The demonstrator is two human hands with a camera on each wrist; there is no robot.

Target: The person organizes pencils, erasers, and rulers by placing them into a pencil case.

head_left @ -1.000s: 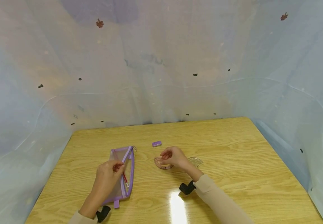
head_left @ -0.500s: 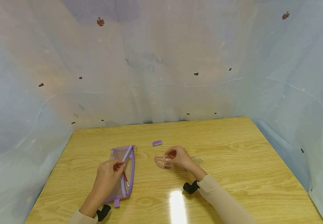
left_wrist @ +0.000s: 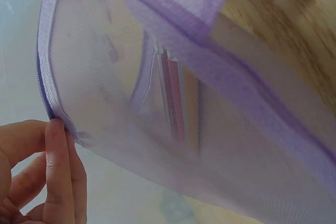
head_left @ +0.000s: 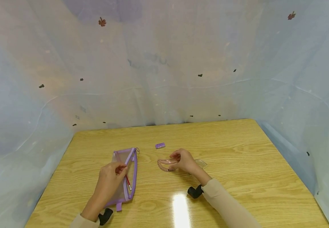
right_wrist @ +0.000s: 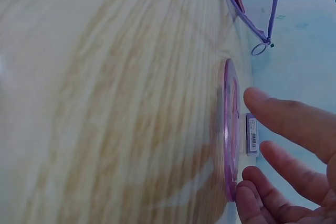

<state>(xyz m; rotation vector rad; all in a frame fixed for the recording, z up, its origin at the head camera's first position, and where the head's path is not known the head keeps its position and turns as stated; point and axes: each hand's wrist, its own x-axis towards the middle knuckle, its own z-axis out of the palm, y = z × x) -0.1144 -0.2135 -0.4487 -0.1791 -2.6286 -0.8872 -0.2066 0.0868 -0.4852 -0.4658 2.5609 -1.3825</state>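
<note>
In the head view my left hand [head_left: 110,177] pinches the opening edge of a purple mesh pencil case [head_left: 135,177], which lies at the table's left. A red pencil [head_left: 128,182] shows inside the case. The left wrist view shows the fingertips [left_wrist: 56,140] at the case's zip edge. My right hand [head_left: 184,161] has thumb and fingers at the right end of a pink see-through protractor [head_left: 163,165]. Seen edge-on in the right wrist view, that protractor [right_wrist: 229,129] sits low over the wood, fingertips at one end. A clear protractor [head_left: 201,163] lies behind the right wrist, partly hidden.
A purple-wrapped eraser [head_left: 160,145] lies beyond the pink protractor. The wooden table [head_left: 238,152] meets a pale patterned curtain [head_left: 164,63] at the back and sides. Each wrist carries a black mount [head_left: 195,191].
My right hand has moved slightly right, to the pink protractor's end, and the protractor now looks slightly tilted. The left hand stays on the pencil case.
</note>
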